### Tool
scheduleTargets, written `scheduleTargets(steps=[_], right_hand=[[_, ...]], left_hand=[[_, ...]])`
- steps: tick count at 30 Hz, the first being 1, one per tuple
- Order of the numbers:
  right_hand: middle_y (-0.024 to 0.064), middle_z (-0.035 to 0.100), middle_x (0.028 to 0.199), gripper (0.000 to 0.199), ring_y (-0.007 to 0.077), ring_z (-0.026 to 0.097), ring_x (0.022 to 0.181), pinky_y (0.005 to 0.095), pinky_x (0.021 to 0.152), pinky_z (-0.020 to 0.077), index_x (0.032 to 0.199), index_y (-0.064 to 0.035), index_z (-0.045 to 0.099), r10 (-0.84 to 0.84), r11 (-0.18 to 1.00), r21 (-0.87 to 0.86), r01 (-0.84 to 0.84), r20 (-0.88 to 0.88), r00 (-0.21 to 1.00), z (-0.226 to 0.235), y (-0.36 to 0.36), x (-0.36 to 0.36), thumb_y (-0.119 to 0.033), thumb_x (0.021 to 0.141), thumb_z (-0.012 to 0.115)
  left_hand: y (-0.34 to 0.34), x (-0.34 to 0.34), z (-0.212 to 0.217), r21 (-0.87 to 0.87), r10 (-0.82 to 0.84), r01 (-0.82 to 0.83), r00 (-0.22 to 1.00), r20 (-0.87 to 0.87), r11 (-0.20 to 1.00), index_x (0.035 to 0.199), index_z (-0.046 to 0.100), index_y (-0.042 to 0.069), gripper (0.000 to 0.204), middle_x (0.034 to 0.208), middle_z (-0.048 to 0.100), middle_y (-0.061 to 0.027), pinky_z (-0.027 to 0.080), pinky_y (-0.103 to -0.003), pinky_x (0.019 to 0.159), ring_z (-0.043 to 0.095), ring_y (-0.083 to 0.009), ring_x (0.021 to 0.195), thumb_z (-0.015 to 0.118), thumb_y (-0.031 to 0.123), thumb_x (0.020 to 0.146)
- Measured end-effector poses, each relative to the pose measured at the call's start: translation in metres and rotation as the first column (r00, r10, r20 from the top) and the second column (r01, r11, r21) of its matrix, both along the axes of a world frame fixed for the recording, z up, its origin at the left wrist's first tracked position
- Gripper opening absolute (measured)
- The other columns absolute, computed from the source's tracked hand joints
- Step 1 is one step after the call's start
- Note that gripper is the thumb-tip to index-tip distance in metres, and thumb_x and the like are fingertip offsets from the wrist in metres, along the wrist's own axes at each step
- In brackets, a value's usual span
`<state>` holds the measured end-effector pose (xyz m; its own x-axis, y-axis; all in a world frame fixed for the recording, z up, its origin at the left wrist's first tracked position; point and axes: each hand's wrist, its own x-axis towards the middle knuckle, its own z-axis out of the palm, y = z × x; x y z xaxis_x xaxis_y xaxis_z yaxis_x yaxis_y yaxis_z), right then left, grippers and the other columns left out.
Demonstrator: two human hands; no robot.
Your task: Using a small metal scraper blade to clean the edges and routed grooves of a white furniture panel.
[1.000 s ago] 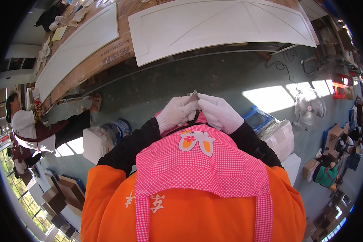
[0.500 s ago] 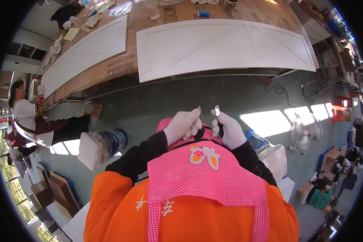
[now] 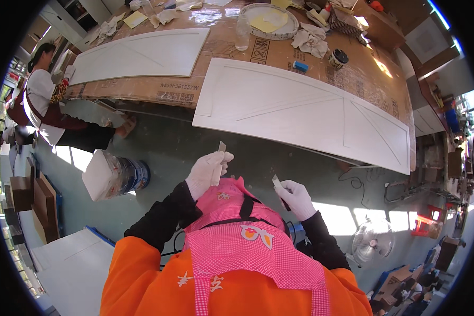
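And there they were, 2 small pieces held out in front of the pink apron (image 3: 263, 263), 1 per hand, above the grey-green floor (image 3: 168, 139); the left hand (image 3: 208, 171) had its gloved fingers clamped on a thin pale strip (image 3: 216, 176), a tip poking up past the knuckles and more showing below; the right hand (image 3: 297, 200) had thumb and fingers pinched on a small blade (image 3: 276, 181), its pale end pointing far and left, a dark part below the grip. Both looked light and stiff, likely a touch slippery in knit gloves, and the tips could well have been sharp; the sensible hold seemed to be on the flat faces, back from the tip, roughly where the right hand had it; on the left, the fingers hid too much to tell whether that was a single length.

And the pose: elbows out, forearms reaching far from the near side; the left hand stood upright and slightly farther out, the right hand leaned left; the 2 hands were apart, clear of the counter (image 3: 179, 87) and the big white panel (image 3: 300, 116) on it.
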<state>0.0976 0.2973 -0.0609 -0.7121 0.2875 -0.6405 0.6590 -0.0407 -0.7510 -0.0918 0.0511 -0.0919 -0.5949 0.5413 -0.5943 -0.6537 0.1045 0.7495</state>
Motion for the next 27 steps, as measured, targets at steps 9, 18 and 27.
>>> scheduleTargets(steps=[9,18,27], right_hand=[[0.0036,0.063,0.080,0.024,0.0107,0.061,0.066,0.0282,0.054,0.0482,0.111,-0.0010,0.062,-0.148,0.976,-0.185,0.114,-0.180,0.973,-0.026,0.096,-0.214,-0.022,0.100,0.059],[0.0066,0.063,0.116,0.047,0.0169,0.065,0.106,0.0317,0.086,0.0534,0.143,-0.0035,0.052,-0.524,0.851,-0.175,0.495,-0.340,0.781,-0.053,0.078,-0.371,-0.029,0.104,0.056],[0.0172,0.065,0.090,0.045,0.0219,0.064,0.086,0.0370,0.081,0.0507,0.125,-0.0027,0.066,-0.238,0.936,0.257,0.241,-0.043,0.970,-0.071,0.013,-0.349,-0.038,0.104,0.049]], left_hand=[[0.005,-0.131,0.006,0.088,0.240,-0.247,0.967,0.087,0.965,0.120,0.066,-0.005,0.034,0.080,0.058,0.0001,0.042,-0.024,0.048,0.052,-0.0071,0.060,0.053,0.021,0.103],[0.057,-0.267,-0.001,-0.151,-0.280,0.266,0.956,-0.083,0.952,0.111,0.067,-0.001,0.031,0.094,0.069,-0.0045,0.055,-0.025,0.072,0.066,-0.0083,0.085,0.065,0.028,0.099],[0.145,-0.309,-0.049,-0.179,-0.633,0.610,0.709,-0.310,0.772,0.111,0.066,0.000,0.024,0.097,0.071,-0.0103,0.056,-0.031,0.082,0.069,-0.0219,0.091,0.059,0.020,0.099]])
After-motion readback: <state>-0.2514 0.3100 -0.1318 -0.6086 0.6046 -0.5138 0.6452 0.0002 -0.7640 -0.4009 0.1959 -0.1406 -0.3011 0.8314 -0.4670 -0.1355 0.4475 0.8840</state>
